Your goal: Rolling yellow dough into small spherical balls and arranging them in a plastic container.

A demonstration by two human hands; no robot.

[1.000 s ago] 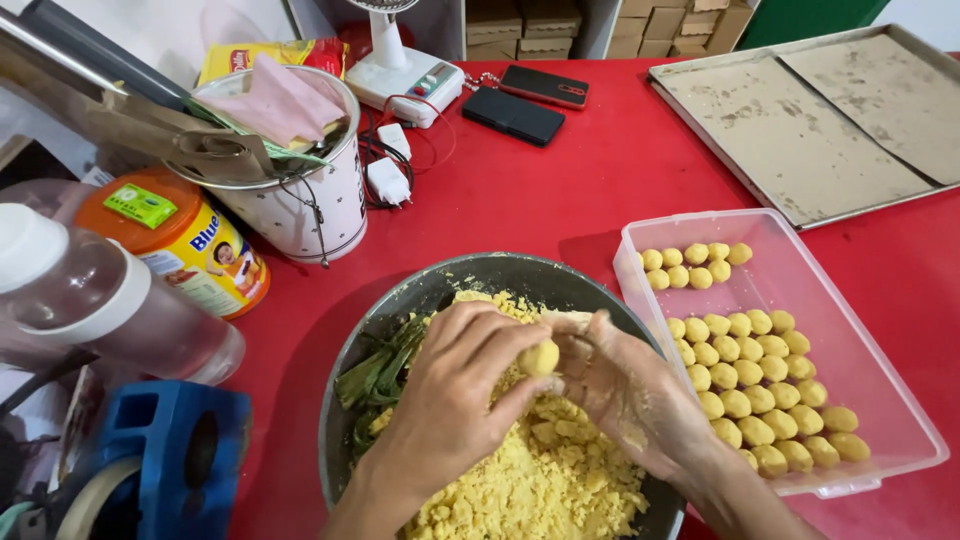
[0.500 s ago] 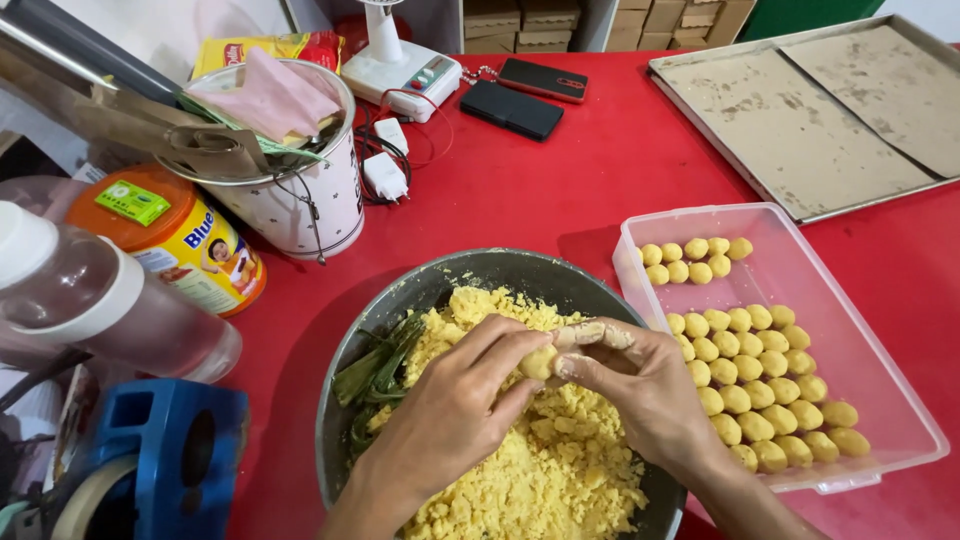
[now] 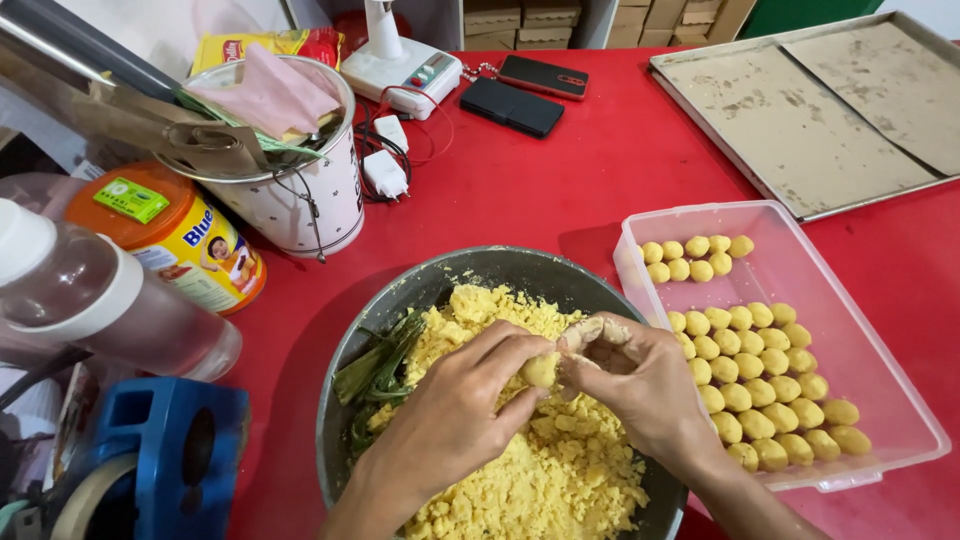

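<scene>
A round metal bowl [image 3: 430, 285] in front of me holds crumbly yellow dough [image 3: 545, 470] and some green leaves [image 3: 375, 370] at its left side. Over the bowl, my left hand [image 3: 455, 415] and my right hand [image 3: 640, 385] meet around a small lump of yellow dough [image 3: 541, 371], pinched between the fingers of both. To the right stands a clear plastic box [image 3: 890, 375] with several rows of small yellow dough balls [image 3: 760, 370].
Two lined baking trays [image 3: 800, 110] lie at the back right. Two phones [image 3: 520, 105], a white charger [image 3: 385, 172] and a white scale sit at the back. A white tin [image 3: 300, 205], an orange tin [image 3: 180, 235], a bottle [image 3: 90, 300] and a blue tape dispenser [image 3: 170, 455] crowd the left.
Both hands have stayed together over the bowl, working the same lump of dough between the fingers. The view has shifted slightly.
</scene>
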